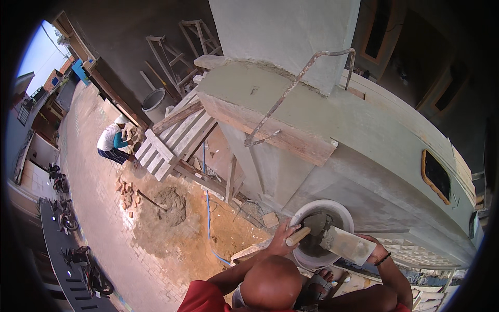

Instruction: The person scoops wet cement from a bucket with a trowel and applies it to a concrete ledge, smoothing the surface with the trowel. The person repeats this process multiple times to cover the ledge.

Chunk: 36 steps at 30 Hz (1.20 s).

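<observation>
Far left: parked motorcycles (92, 275) line the paved lane. Next, a co-worker (109, 139) in a pale hat crouches beside a slatted wooden platform (165, 148); a heap of grey mix (171, 206) lies on the ground below it.

Center: a plastered ledge (249, 83) carries a bent metal rod (281, 98), one end turned down over the ledge's wooden edging.

Working area, nearest to me: the left-hand grip (280, 240) sits at the left rim of a pale bucket (345, 217). A wooden handle (298, 236) lies directly against its right side, long axis rising toward the upper right, over the wet mortar (318, 222). Whether the fingers close around this handle cannot be told from here.

The right-hand grip (372, 250) pinches the outer end of a flat pale board (353, 246). The board's long axis runs from that grip up and leftward; its far end, smeared with mortar, reaches over the bucket. Key relation: the handle is nearer the left hand, the board the right; the mortar lies between the two.
</observation>
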Tool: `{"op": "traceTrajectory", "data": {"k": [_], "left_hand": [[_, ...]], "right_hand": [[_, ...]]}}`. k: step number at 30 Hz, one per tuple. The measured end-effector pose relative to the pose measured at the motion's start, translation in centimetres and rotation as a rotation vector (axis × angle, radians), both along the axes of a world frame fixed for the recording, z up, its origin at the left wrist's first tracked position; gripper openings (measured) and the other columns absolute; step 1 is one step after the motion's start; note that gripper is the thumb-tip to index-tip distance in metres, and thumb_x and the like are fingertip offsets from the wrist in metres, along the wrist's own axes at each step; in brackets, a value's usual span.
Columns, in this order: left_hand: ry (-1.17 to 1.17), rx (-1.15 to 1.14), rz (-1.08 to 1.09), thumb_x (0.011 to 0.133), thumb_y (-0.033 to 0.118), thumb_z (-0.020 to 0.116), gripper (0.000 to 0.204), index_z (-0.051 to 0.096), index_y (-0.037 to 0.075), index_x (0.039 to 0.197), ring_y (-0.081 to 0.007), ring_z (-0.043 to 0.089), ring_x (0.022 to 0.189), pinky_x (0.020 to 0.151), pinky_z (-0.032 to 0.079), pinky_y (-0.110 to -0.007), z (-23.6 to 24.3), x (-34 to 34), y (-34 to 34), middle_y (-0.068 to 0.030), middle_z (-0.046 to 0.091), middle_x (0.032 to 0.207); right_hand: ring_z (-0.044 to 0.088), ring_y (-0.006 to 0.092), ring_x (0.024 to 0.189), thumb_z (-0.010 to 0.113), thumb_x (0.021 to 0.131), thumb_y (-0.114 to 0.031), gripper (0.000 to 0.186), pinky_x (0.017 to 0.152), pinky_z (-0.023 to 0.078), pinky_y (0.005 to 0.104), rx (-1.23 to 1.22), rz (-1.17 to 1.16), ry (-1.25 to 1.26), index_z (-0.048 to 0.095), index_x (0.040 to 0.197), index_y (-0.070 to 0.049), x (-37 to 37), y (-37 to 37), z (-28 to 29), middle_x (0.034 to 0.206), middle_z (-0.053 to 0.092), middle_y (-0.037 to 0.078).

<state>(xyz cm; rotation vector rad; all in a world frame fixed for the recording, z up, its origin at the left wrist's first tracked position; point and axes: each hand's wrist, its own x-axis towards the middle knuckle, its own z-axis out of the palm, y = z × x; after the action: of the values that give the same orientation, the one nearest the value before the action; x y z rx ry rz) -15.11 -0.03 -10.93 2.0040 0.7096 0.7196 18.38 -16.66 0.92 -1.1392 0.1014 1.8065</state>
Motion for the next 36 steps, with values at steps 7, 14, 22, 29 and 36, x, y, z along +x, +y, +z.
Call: {"op": "traceTrajectory", "data": {"k": [7, 14, 22, 29, 36], "left_hand": [[-0.046, -0.116, -0.251, 0.074, 0.021, 0.079, 0.085, 0.038, 0.011, 0.148, -0.0467, 0.039, 0.133, 0.108, 0.035, -0.048, -0.7, -2.8, -0.7, -0.028, 0.032, 0.146], [0.238, 0.085, -0.184, 0.079, 0.022, 0.075, 0.084, 0.033, 0.006, 0.15, -0.0477, 0.033, 0.137, 0.111, 0.032, -0.049, -5.4, -5.3, -1.1, -0.0294, 0.029, 0.149], [-0.335, 0.109, 0.417, 0.082, -0.001, 0.062, 0.069, 0.035, -0.001, 0.145, -0.0398, 0.045, 0.127, 0.107, 0.039, -0.045, 15.7, -5.4, 8.9, -0.0242, 0.039, 0.142], [-0.632, 0.147, 0.508, 0.09, 0.012, 0.062, 0.065, 0.033, 0.001, 0.147, -0.0301, 0.045, 0.129, 0.108, 0.037, -0.045, 24.5, -2.2, 13.4, -0.018, 0.037, 0.146], [-0.694, 0.167, 0.502, 0.091, 0.008, 0.062, 0.058, 0.038, -0.003, 0.142, -0.0332, 0.04, 0.133, 0.109, 0.036, -0.044, 26.7, -0.2, 14.1, -0.0218, 0.04, 0.142]], "right_hand": [[0.069, 0.027, 0.1, 0.056, 0.094, -0.014, 0.038, 0.089, 0.057, 0.0425, 0.313, -0.182, -0.162, 0.055, 0.126, 0.006, -1.8, 0.3, 7.9, 0.117, 0.066, 0.019], [0.068, 0.0197, 0.098, 0.075, 0.084, -0.032, 0.064, 0.084, 0.057, 0.0329, 0.515, 0.029, -0.534, 0.054, 0.129, 0.008, -2.1, 3.1, 16.5, 0.115, 0.067, 0.015], [0.061, 0.0178, 0.11, 0.077, 0.082, -0.042, 0.072, 0.096, 0.046, 0.0316, 0.745, 0.005, -1.164, 0.055, 0.131, 0.005, -8.0, 10.9, 29.3, 0.12, 0.064, 0.012], [0.06, 0.0146, 0.103, 0.063, 0.094, -0.031, 0.049, 0.094, 0.045, 0.0288, 0.816, 0.335, -1.447, 0.058, 0.132, 0.001, -9.8, 20.1, 35.3, 0.116, 0.066, 0.009], [0.063, 0.0216, 0.101, 0.06, 0.094, -0.02, 0.044, 0.092, 0.045, 0.0323, 1.034, 0.424, -1.827, 0.056, 0.131, 0.003, -11.0, 24.0, 34.4, 0.113, 0.068, 0.017]]}}
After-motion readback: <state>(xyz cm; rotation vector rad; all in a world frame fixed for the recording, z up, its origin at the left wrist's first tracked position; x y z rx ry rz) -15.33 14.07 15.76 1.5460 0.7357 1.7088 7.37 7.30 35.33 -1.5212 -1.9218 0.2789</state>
